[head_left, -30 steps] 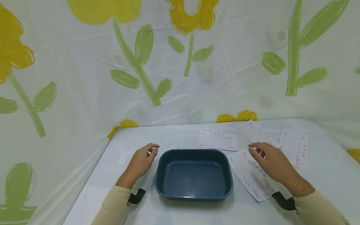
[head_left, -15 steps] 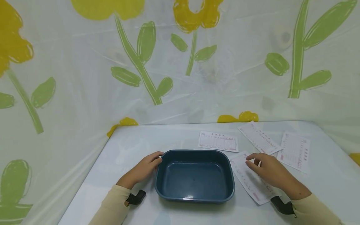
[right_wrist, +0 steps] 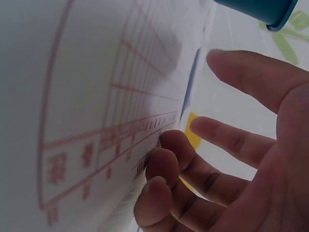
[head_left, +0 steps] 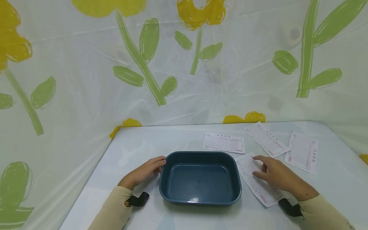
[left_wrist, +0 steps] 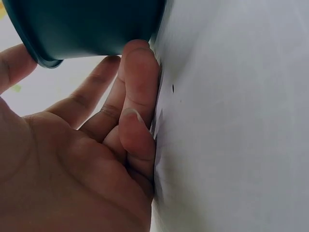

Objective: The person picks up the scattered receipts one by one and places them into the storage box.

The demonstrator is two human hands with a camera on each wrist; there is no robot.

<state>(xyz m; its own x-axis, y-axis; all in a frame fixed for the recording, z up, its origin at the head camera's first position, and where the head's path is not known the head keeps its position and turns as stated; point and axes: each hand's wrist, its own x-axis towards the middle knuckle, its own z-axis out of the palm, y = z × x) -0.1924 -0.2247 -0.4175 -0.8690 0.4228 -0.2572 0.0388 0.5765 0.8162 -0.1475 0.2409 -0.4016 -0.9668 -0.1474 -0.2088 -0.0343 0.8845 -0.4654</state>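
A dark blue-green rectangular plastic basin (head_left: 198, 199) stands on the white table. My left hand (head_left: 145, 172) is at its left side, thumb by the rim and loosely bent fingers against the outer wall. The left wrist view shows the basin's wall (left_wrist: 91, 29) right at those fingertips (left_wrist: 140, 63). My right hand (head_left: 274, 174) hovers low over a printed paper form (head_left: 250, 174) right of the basin, thumb and index finger spread apart. In the right wrist view the other fingertips (right_wrist: 161, 164) lie close along the form's printed surface (right_wrist: 130, 101). Nothing is pinched in the right hand.
Behind the basin lies another printed form (head_left: 224, 142). Two more forms, one angled (head_left: 265, 139) and one farther right (head_left: 302, 153), lie overlapping at the back right. A flower-patterned curtain (head_left: 187, 92) hangs behind the table (head_left: 138, 143).
My left hand has moved right and down from beside the basin onto its left edge. My right hand has lowered toward the near form, its thumb and index finger spreading wider.
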